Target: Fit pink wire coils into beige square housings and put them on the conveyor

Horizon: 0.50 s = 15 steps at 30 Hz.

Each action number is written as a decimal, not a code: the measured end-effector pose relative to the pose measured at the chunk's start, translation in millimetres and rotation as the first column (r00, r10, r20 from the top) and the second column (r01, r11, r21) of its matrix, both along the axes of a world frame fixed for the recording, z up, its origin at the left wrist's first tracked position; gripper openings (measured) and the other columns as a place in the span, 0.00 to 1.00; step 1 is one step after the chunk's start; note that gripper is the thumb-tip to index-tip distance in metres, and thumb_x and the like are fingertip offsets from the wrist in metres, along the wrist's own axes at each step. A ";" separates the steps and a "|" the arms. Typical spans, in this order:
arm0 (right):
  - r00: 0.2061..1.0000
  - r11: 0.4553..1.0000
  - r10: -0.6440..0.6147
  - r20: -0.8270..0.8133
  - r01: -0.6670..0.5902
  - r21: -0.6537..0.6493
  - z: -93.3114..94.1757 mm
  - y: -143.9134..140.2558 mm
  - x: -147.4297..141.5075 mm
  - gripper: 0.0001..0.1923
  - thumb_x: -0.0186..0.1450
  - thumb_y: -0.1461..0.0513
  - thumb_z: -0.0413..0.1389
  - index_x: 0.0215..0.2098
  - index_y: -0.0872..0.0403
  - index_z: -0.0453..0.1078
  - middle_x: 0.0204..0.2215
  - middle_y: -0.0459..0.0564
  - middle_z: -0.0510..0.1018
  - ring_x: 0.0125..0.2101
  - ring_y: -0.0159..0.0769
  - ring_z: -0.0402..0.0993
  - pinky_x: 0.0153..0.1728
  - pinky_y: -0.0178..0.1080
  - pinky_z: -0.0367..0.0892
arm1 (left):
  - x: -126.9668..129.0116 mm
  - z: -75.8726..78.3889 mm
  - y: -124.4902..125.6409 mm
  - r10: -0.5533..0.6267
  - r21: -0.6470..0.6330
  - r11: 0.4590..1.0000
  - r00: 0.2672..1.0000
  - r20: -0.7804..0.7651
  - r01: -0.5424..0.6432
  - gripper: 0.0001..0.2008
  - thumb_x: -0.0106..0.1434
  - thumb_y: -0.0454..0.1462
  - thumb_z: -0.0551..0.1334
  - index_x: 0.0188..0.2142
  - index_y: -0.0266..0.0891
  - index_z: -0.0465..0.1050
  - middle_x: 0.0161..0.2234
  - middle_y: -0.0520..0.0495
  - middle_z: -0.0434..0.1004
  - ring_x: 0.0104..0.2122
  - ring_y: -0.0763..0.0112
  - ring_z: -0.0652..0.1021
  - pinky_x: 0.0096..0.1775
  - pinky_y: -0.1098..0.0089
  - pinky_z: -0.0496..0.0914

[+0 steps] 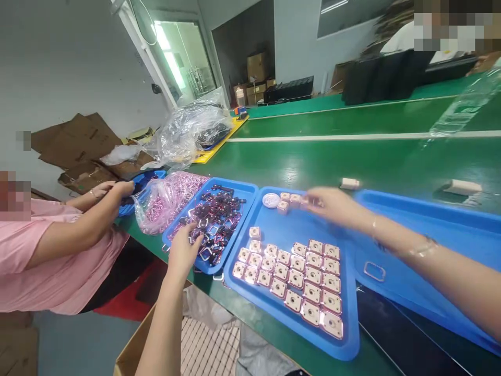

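Note:
My left hand [183, 251] reaches into a blue tray [246, 189] heaped with several dark square metal frames [213, 216], its fingers down among them; what it grips is hidden. My right hand [331, 204] hovers at the far edge of the middle blue tray [297, 324], fingers pinched on a small square pink-rimmed part by a few loose ones [287, 200]. Several such parts lie in neat rows [297, 279] in that tray. A round white disc [271, 200] sits near the loose parts.
A co-worker in a pink shirt [47, 261] works at the left over another blue tray [141, 183]. A clear bag of pink parts [166, 201] lies beside the frames. A third blue tray [430, 230] holds one metal frame [374, 271]. White blocks [464, 186] rest on the green belt.

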State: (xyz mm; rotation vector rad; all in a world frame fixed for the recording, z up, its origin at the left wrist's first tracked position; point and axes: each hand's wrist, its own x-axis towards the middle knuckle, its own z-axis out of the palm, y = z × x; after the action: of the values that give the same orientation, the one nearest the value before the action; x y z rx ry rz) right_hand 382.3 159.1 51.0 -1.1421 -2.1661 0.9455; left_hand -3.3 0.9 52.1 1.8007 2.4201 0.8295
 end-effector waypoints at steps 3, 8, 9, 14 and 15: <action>0.988 0.988 0.138 0.075 -0.132 -0.077 -8.0 -37.1 -15.2 0.12 0.49 0.59 0.68 0.32 0.50 0.80 0.28 0.49 0.81 0.32 0.47 0.76 0.35 0.43 0.68 | -1.3 -6.4 9.9 -0.078 -0.088 0.993 0.996 -0.049 0.074 0.19 0.58 0.36 0.62 0.50 0.37 0.70 0.50 0.39 0.74 0.51 0.54 0.73 0.54 0.56 0.65; 0.972 0.970 0.211 0.099 -0.195 -0.146 -12.5 -49.9 -11.1 0.04 0.52 0.59 0.62 0.21 0.48 0.78 0.23 0.50 0.81 0.26 0.46 0.75 0.29 0.42 0.65 | 9.4 -11.4 31.4 -0.093 -0.163 0.984 0.987 -0.129 0.072 0.14 0.60 0.37 0.63 0.45 0.38 0.73 0.47 0.41 0.75 0.52 0.55 0.71 0.55 0.51 0.61; 0.977 0.973 0.193 0.090 -0.179 -0.144 -11.3 -47.5 -7.9 0.06 0.53 0.58 0.61 0.20 0.49 0.77 0.22 0.50 0.80 0.25 0.46 0.75 0.29 0.43 0.65 | 11.7 -11.0 34.7 -0.082 -0.165 0.985 0.987 -0.139 0.058 0.12 0.62 0.39 0.61 0.44 0.37 0.73 0.46 0.42 0.74 0.52 0.56 0.70 0.55 0.50 0.60; 0.999 0.983 0.019 -0.047 -0.027 -0.182 1.0 -44.3 6.6 0.16 0.63 0.52 0.53 0.30 0.51 0.78 0.28 0.54 0.80 0.29 0.45 0.74 0.31 0.45 0.67 | 20.0 -11.7 45.0 -0.100 -0.190 0.979 0.989 -0.107 0.078 0.13 0.65 0.44 0.59 0.37 0.35 0.73 0.37 0.46 0.75 0.43 0.64 0.75 0.49 0.55 0.67; 0.989 0.964 -0.030 -0.144 -0.009 -0.264 3.6 -47.4 8.0 0.16 0.63 0.52 0.53 0.31 0.51 0.78 0.29 0.54 0.80 0.29 0.44 0.74 0.29 0.44 0.68 | 21.2 -12.9 45.7 -0.108 -0.192 0.977 0.990 -0.088 0.090 0.13 0.65 0.44 0.59 0.36 0.34 0.73 0.36 0.47 0.76 0.40 0.66 0.76 0.48 0.56 0.69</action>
State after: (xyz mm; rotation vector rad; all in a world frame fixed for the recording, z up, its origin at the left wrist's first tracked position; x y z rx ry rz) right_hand 390.2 111.7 54.7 -1.1620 -1.9559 1.3027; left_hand 17.9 46.6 39.2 1.9119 2.3490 0.4972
